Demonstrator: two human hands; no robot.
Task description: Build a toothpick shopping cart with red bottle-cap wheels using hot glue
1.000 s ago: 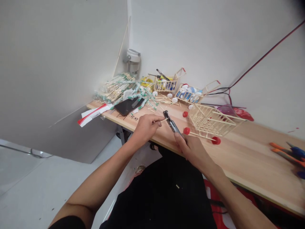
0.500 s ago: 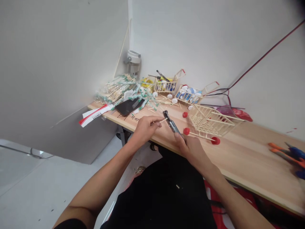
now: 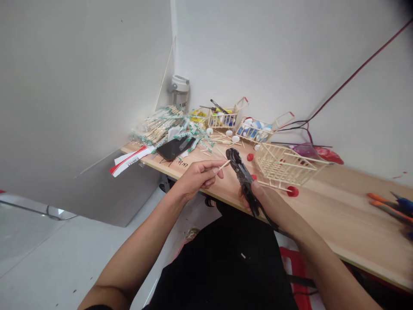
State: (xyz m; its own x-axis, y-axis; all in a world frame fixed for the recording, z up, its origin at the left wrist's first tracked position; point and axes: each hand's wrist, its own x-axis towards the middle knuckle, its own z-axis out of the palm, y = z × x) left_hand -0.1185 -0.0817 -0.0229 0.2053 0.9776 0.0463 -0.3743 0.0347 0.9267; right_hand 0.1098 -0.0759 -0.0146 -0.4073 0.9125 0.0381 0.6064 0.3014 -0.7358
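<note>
Over the near table edge (image 3: 335,224): left hand (image 3: 200,177), thumb and fingers pinched on a thin wooden stick (image 3: 224,165). Right hand (image 3: 266,199), fingers wrapped around black pliers (image 3: 241,172); stick tip at the pliers' head, bite undetermined. To the right, one stick-built cart (image 3: 285,165) with red wheels (image 3: 292,191). Far left, one dark phone (image 3: 174,149).

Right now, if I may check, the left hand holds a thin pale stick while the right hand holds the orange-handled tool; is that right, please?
Not quite: the head view shows the right hand holding a dark hand tool; the orange-handled tool lies on the table. The left hand does hold a thin pale stick.
</note>
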